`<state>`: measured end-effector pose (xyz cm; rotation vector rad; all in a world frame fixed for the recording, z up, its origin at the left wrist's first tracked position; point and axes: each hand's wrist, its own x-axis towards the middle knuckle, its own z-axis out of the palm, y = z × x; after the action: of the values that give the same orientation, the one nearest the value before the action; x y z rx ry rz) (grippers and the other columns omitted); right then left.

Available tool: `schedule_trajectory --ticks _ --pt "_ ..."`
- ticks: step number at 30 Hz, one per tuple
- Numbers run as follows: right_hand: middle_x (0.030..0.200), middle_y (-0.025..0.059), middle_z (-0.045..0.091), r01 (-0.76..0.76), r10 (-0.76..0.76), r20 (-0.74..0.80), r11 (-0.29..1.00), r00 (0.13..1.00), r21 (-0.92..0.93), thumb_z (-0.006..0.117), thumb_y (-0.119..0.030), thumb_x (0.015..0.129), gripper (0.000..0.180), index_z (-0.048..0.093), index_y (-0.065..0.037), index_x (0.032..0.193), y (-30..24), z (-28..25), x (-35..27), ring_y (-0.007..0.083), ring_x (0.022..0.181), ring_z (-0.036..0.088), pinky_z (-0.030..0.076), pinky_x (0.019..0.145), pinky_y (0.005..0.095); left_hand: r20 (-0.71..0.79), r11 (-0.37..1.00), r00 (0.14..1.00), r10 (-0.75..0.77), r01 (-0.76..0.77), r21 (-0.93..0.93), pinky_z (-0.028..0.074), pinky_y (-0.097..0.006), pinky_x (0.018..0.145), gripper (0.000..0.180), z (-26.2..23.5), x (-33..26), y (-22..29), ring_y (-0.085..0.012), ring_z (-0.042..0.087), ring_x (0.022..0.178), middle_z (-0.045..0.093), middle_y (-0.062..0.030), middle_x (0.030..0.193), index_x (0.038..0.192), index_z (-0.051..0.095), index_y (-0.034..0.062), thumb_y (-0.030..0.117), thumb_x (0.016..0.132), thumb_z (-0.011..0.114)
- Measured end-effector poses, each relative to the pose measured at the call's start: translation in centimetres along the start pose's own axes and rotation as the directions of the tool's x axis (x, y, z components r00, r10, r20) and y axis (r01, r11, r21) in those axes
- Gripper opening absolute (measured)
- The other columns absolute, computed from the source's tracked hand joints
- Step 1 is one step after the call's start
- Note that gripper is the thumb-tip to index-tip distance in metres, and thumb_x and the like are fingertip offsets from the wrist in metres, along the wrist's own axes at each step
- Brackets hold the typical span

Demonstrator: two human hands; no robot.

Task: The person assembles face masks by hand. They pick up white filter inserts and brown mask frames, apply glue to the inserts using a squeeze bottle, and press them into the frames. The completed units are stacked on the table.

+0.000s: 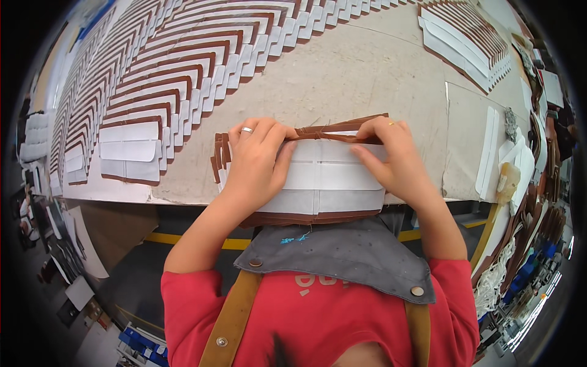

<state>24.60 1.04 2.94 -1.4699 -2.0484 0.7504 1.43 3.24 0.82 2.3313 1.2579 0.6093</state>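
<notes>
- Head view, looking straight down: we've got both hands on a stack of flat leather pieces (318, 177), brown at the edges with white lining facing up, sitting at the near edge of the counter (379, 73) right in front of the apron (333, 254).
- Left hand (255, 160) is clamped over the left end of the stack, thumb down on the white face and fingers curled over the far edge. There's a ring on one finger.
- Right hand (391, 156) pinches the far right corner, fingertips on the brown top edge and thumb pressed onto the white face. So both hands are gripping the stack, neither is loose.
- The key bit: the stack's long axis runs left to right across us, parallel to the counter edge, with one hand at each end. It lies squarely between the hands, so neither is really nearer. The near edge slightly overhangs the counter toward the apron, as far as we can tell.
- Top edges look a bit fanned and uneven under the fingers, especially in the middle.
- Further out on the counter, long rows of the same pieces (171, 67) are laid out overlapping like shingles, up and to the left. Another smaller fanned batch (471, 43) sits at the far right.
- A few loose white strips (489, 147) lie to the right, well apart from the stack.
</notes>
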Motion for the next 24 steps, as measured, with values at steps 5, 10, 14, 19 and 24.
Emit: schedule_trajectory --ticks 5,10,14,19,24 --pt "0.092 0.0090 0.059 -0.245 0.261 -0.030 0.936 0.965 0.251 0.062 -0.004 0.080 0.024 0.054 0.000 0.102 1.8 -0.3 -2.0 0.0197 0.087 0.054 0.043 0.076 0.0282 -0.129 0.975 0.990 0.051 -0.021 0.222 0.027 -0.038 0.093 0.023 0.8 -0.4 0.0 -0.0243 0.049 0.105 0.055 -0.0056 0.107 0.102 0.058 0.0072 0.005 0.079 0.057" --pt "0.100 0.0100 0.059 -0.240 0.265 -0.169 0.958 0.949 0.154 0.062 -0.004 0.078 0.027 0.056 -0.002 0.105 1.8 0.1 -2.7 0.0214 0.091 0.056 0.044 0.078 0.0307 0.148 0.977 0.974 0.169 -0.185 0.105 0.018 -0.044 0.106 0.043 0.8 -2.3 3.3 -0.0251 0.037 0.126 0.045 -0.0060 0.132 0.121 0.052 0.0076 0.011 0.079 0.060" --pt "0.111 0.0101 0.057 0.144 -0.164 -0.189 0.983 0.968 -0.115 0.061 -0.002 0.077 0.031 0.058 -0.003 0.108 2.2 1.5 -3.6 0.0229 0.101 0.054 0.045 0.084 0.0330 0.301 0.973 0.940 0.161 -0.202 0.113 0.014 -0.046 0.110 0.051 1.4 -2.8 3.0 -0.0252 0.028 0.133 0.035 -0.0073 0.142 0.131 0.043 0.0079 0.027 0.085 0.054" --pt "0.124 0.0080 0.053 0.204 -0.200 0.047 0.971 0.979 -0.125 0.057 -0.002 0.078 0.040 0.055 -0.003 0.118 0.5 3.6 -3.3 0.0240 0.115 0.049 0.040 0.094 0.0352 0.343 0.983 0.934 0.096 -0.143 0.117 0.013 -0.044 0.111 0.059 1.1 -2.9 2.5 -0.0257 0.023 0.136 0.028 -0.0113 0.145 0.137 0.033 0.0058 0.031 0.087 0.050" --pt "0.128 0.0066 0.050 0.178 -0.155 0.112 0.954 0.982 -0.242 0.056 -0.007 0.080 0.041 0.053 -0.005 0.121 0.1 3.3 -3.6 0.0217 0.120 0.045 0.034 0.099 0.0347 0.321 0.964 0.942 -0.101 0.013 0.266 0.011 -0.044 0.111 0.060 -0.2 -3.9 0.1 -0.0265 0.016 0.138 0.022 -0.0136 0.147 0.140 0.025 0.0025 0.029 0.090 0.045"
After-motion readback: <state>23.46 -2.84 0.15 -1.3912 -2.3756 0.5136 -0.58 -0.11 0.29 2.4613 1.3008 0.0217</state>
